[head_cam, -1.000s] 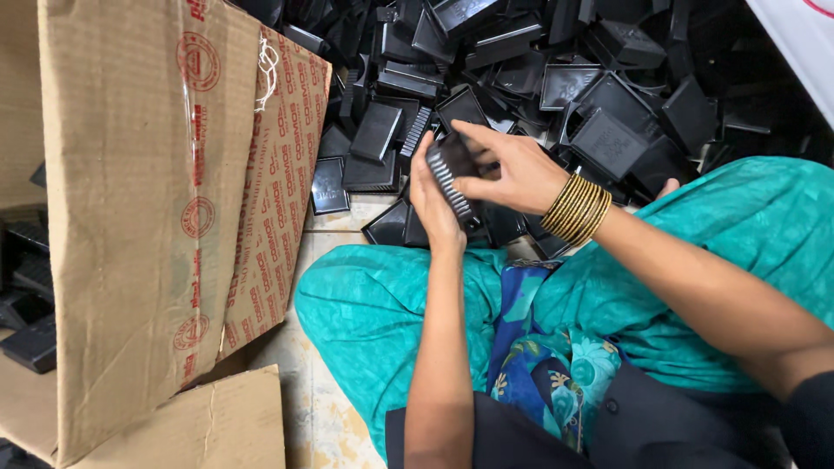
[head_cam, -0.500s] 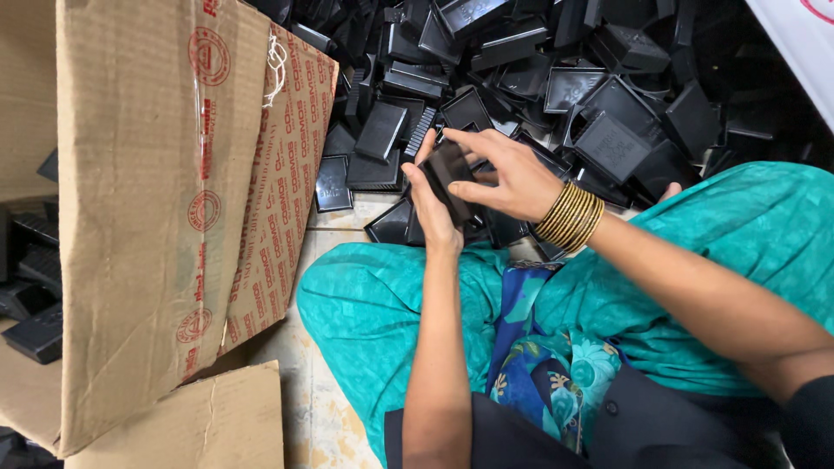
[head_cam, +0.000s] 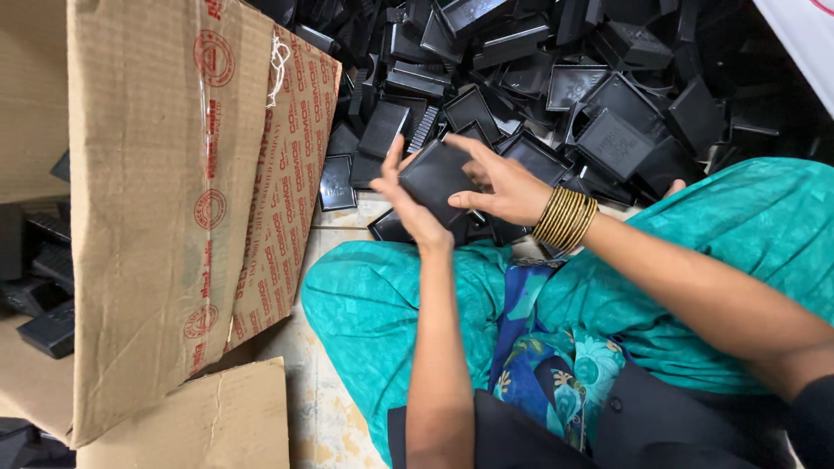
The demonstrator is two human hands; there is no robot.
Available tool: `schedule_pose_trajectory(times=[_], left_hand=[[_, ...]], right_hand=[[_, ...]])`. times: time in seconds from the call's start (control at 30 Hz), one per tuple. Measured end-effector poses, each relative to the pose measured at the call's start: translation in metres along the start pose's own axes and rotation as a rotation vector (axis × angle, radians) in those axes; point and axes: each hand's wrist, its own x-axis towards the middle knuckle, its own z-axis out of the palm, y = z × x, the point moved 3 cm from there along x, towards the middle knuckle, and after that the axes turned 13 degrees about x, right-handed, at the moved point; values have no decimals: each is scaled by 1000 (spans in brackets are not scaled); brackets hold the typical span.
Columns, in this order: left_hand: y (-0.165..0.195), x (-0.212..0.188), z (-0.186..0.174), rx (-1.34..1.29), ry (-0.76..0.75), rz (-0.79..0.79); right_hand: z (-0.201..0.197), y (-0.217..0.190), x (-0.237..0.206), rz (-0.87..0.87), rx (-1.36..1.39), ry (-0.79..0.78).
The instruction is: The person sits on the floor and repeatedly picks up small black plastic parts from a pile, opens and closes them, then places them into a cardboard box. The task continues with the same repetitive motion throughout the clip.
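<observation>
Both my hands hold one square black plastic box point(head_cam: 437, 178) above my knees. My left hand point(head_cam: 408, 204) grips its left and lower side, fingers spread along the edge. My right hand point(head_cam: 504, 184), with gold bangles point(head_cam: 565, 217) at the wrist, presses on its right side with the thumb under it. The flat face of the box is turned toward me. Just beyond the hands lies a big pile of the same black plastic boxes point(head_cam: 556, 78) on the floor.
An open cardboard carton point(head_cam: 174, 200) stands at the left, its flap hanging toward me, with a few black boxes point(head_cam: 43, 295) inside. My crossed legs in teal cloth point(head_cam: 365, 304) fill the lower middle. Tiled floor point(head_cam: 321, 417) shows between carton and leg.
The piece in my hands has turned: a second ago its ribbed edge faced me, now its flat square face does. My hands stayed at about the same spot.
</observation>
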Motion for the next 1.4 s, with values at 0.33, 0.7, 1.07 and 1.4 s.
schedule_pose_trajectory(times=[0.33,0.7,1.07,1.4], left_hand=[[18,4,-19,758,332,384],[142,-5,-29,1324,88,686],[234,53,-83,199,259,420],[2,50,22,1536,-179,654]], right_hand=[[25,-3,-8,-339,-533,-110],[-41,-2,18,-162,-61,-131],[-127,32,42,-315,-1075,554],[-109,25,28,-397,-734,288]])
